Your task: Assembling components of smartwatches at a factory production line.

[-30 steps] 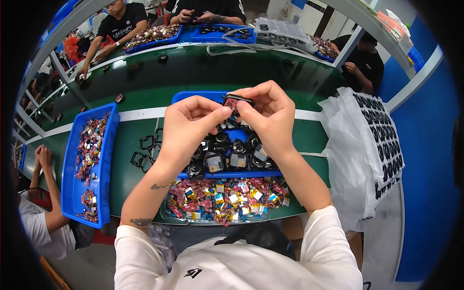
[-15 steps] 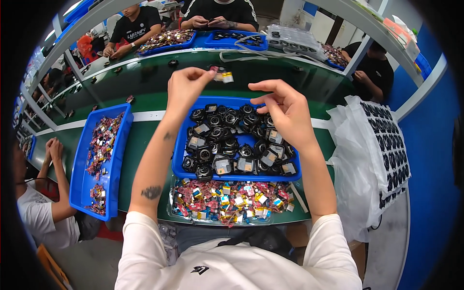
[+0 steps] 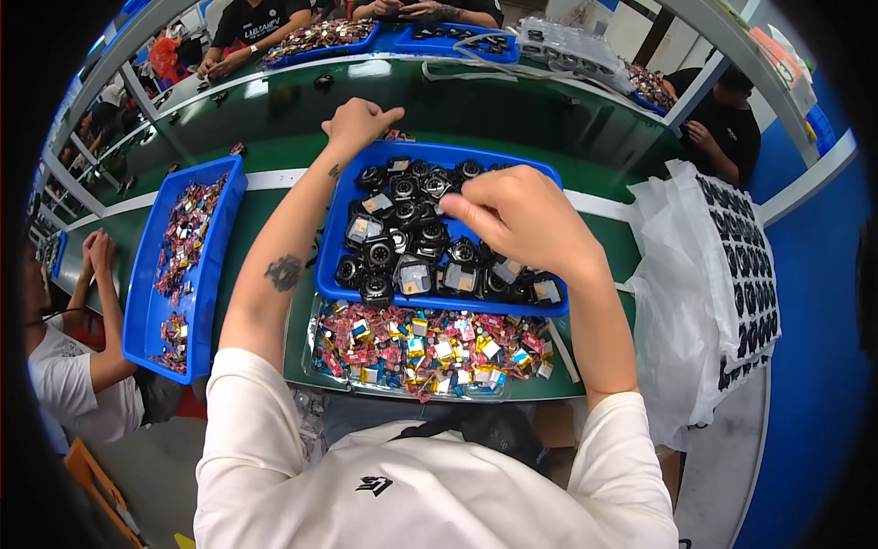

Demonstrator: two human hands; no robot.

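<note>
My left hand (image 3: 359,124) hovers past the far rim of a blue tray (image 3: 439,304), thumb stretched to the right, other fingers bent, and nothing visible in it. Below its thumb, a small red circuit board (image 3: 400,135) shows behind the tray rim. My right hand (image 3: 526,220) is above the right half of the tray. Its thumb points left and its fingertips are blurred and partly hidden, so any grip is unclear. Black watch cases (image 3: 432,240) fill the tray, some with grey battery-like blocks. In front, a clear shallow tray (image 3: 315,375) holds red circuit boards with small batteries (image 3: 444,349).
A long blue tray (image 3: 212,316) of similar boards stands left, beside a seated co-worker (image 3: 78,366). On the right are white plastic sheeting (image 3: 672,302) and stacked trays of black parts (image 3: 745,274). Metal rails frame the green belt (image 3: 274,119); other people sit beyond it.
My left hand has parted from the board with a battery it pinched. My right hand has swung down and left over the watch cases, turning its back upward. The view has shifted slightly.
</note>
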